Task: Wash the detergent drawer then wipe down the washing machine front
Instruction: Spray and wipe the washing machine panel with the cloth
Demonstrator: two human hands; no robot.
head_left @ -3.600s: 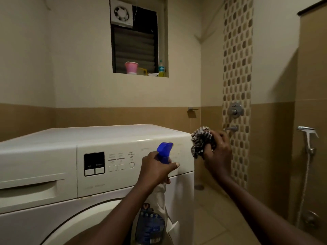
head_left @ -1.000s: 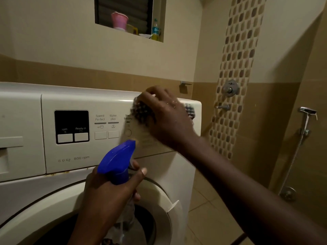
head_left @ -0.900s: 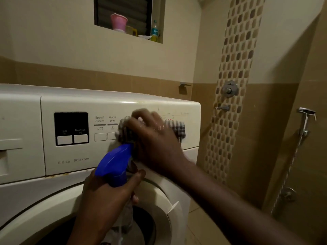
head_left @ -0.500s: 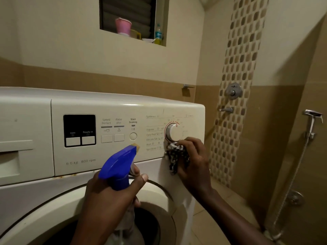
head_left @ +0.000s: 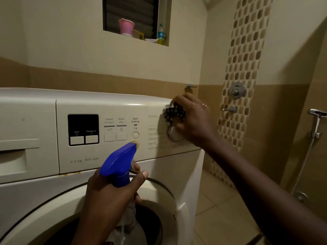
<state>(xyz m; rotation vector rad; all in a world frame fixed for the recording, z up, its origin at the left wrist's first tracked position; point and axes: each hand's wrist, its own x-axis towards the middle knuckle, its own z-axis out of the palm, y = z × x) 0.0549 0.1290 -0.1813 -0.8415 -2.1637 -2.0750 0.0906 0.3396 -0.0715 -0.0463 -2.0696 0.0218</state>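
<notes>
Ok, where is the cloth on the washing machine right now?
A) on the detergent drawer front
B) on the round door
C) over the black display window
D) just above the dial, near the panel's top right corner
D: the right hand holds the cloth bunched against the control panel just above the dial.

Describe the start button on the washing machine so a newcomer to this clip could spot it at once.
On the white washing machine, find the control panel with its black display. Right of the display come two rectangular buttons, then the start button below the words Start Soaking. It is the only round button, left of the program dial.
</notes>
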